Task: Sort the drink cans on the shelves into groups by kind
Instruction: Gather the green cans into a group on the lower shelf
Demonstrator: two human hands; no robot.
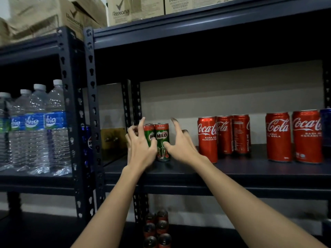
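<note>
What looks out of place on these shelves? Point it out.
A blue Pepsi can stands alone behind the rack post beside the water bottles, apart from the Milo cans and Coca-Cola cans. Nothing is spilled or tipped.

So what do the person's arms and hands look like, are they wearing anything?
Both arms are bare up to the picture's edge: no sleeves, gloves, watch or bracelets show. The left hand and right hand show no rings. A right fingertip looks dark, maybe polish; too blurry to tell.
</note>
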